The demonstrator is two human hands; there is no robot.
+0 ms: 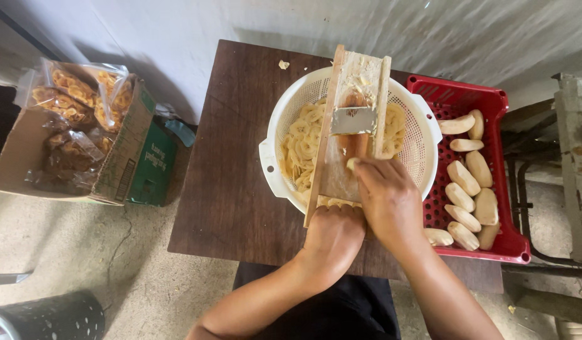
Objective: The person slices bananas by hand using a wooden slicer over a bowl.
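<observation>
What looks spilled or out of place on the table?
Only a small pale scrap on the dark wooden table, beyond the white colander; it looks like a stray slice. The wooden slicer sits tilted across the colander, steadied by the left hand.

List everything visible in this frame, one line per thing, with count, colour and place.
wooden slicer board: one, pale wood with a metal blade, lying across the colander
colander: one, white, on the table
banana slices: many, pale yellow, inside the colander
peeled bananas: about ten, cream, in the crate
crate: one, red, right of the colander
table: one, dark brown wood
cardboard box: one, brown, on the floor at left
bags of chips: several, clear plastic, in the box
left hand: grip on the board's near end
right hand: pressing a banana piece on the board
</observation>
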